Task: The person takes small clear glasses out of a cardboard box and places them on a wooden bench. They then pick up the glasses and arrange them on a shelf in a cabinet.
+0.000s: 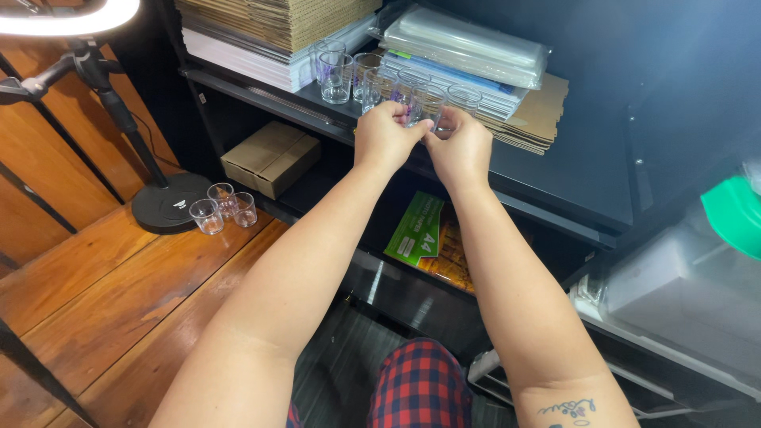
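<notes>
The left hand (384, 136) and right hand (460, 147) are both pinching one small clear plastic cup (426, 107) over the far dark shelf (555, 170), near a row of matching clear cups (349, 75).

the clear glass (426, 106) pinched between the two hands shows only its upper part; its base sits behind the fingers (412, 119). the ring light (71, 17) is cut off by the top edge, the stack of corrugated cardboard (277, 20) likewise. the green lid (737, 214) runs off the right edge. the green paper pack (416, 230) on the lower shelf is half in shadow behind the right forearm (507, 277).
</notes>
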